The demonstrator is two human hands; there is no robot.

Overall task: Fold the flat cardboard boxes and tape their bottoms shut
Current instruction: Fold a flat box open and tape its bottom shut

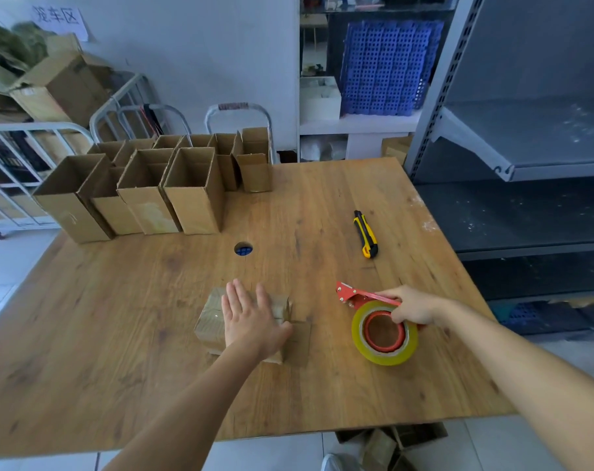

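Observation:
A small cardboard box point(210, 321) stands on the wooden table point(119, 334) with its taped bottom facing up. My left hand point(251, 317) lies flat on that taped face, fingers straight. To the right, my right hand point(413, 305) grips the red tape dispenser point(351, 294) by its handle. Its roll of yellowish clear tape point(384, 333) rests on the table. Several folded boxes point(193, 195) stand open-topped in rows at the table's far left.
A yellow and black utility knife point(365, 234) lies at the right of the table. A round cable hole point(243, 249) sits mid-table. Grey metal shelving point(526, 164) stands close on the right. Metal carts point(23, 164) are at the left, and more cardboard point(390, 443) lies on the floor below.

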